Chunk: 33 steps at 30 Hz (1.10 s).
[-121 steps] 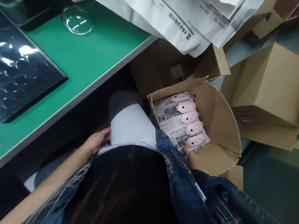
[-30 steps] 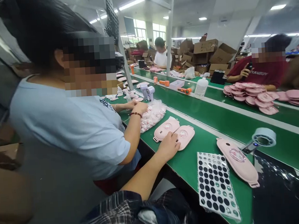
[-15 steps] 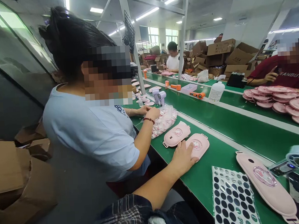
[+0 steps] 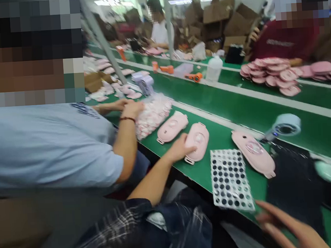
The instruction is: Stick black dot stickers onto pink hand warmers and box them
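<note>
Holding a pink case [image 4: 199, 138] by its side, the left hand [image 4: 179, 149] shows in the head view with its thumb on top and its other fingers partly hidden. The case sits at the near side of the green table [image 4: 198, 171], between another pink one [image 4: 173, 127] and a sheet of dots [image 4: 231, 180]. The right hand [image 4: 289, 225] is blurry, with fingers spread and nothing in it, near the sheet's bottom corner. A co-worker's hand [image 4: 133, 109] touches a bag of little bits [image 4: 156, 115].
</note>
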{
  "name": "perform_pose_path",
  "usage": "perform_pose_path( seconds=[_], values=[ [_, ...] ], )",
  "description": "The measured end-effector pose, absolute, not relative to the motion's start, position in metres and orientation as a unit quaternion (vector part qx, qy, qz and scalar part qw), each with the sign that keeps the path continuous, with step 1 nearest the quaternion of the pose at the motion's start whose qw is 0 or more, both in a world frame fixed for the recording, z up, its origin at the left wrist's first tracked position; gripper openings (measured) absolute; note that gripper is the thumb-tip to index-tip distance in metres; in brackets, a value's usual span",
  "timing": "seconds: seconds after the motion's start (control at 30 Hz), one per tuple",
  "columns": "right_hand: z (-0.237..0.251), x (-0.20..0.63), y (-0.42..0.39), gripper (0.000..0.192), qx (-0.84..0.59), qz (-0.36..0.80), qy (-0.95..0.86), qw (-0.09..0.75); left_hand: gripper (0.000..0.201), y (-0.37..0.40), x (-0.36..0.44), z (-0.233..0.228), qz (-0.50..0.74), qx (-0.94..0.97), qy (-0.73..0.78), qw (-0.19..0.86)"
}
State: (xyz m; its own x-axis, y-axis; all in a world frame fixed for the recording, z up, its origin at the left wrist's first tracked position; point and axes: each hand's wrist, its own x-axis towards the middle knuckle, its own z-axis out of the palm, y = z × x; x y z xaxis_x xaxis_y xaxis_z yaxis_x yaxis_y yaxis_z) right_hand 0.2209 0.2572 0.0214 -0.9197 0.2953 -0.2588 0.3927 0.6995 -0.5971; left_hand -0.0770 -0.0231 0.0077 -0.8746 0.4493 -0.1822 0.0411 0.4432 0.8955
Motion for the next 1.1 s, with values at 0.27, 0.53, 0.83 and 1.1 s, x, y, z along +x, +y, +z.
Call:
perform_pose_path(
  seconds=[0.27,0.53,0.83,1.1],
  values=[
    [0.038,0.148,0.232,0.026,0.144,-0.315,0.929,-0.129,0.079,-0.021,-0.049,-0.010,0.755,0.034,0.622,0.205],
    [0.018,0.090,0.209,0.034,0.061,-0.147,0.987,-0.024,0.070,-0.015,-0.023,0.005,0.816,0.048,0.543,0.190],
    [0.006,0.063,0.200,0.032,0.066,-0.071,0.995,0.013,0.059,-0.023,-0.011,-0.006,0.795,0.102,0.549,0.238],
    [0.007,0.066,0.194,0.035,0.067,-0.039,0.997,0.016,0.049,-0.019,-0.008,-0.007,0.805,0.138,0.529,0.231]
  ],
)
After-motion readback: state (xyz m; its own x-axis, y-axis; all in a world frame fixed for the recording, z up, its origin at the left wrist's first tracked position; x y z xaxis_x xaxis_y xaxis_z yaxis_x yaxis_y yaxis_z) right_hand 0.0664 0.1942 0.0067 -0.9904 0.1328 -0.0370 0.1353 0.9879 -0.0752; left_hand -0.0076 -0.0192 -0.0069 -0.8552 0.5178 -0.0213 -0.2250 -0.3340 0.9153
